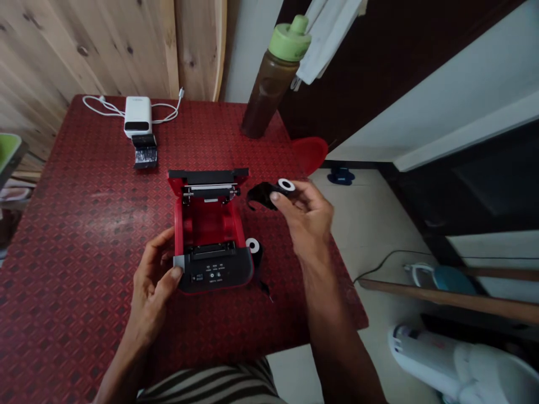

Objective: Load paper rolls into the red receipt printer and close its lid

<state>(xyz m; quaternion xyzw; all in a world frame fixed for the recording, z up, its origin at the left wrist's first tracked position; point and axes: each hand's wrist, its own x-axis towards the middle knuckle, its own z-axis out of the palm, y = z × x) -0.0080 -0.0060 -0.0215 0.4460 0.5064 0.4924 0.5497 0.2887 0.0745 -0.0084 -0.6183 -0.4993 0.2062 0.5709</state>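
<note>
Head view showed a red-and-black receipt printer (209, 230) lying open on the table, its red compartment (206, 221) facing up and its hinged black top standing at the far end. A black roll with a white core (285, 185) was off the printer's right side, raised above the table and pinched in the right hand (305, 216), with its loose black strip (261, 196) hanging toward the printer. That hand was closed around the roll's rim, which left the core showing and kept the strip away from the table, a sound way to handle it. The left hand (154, 280) was curled around the printer's near left corner, its thumb (176, 274) on a grey tab (179, 262), steadying the body. A second black roll with a white core (253, 244) lay touching the printer's near right corner; its dark tail against the red cloth was hard to follow, and it may be paper or film. Beyond the printer stood a white charger with its cable (137, 115), and a green-capped bottle (269, 84) stood further off to the right.
</note>
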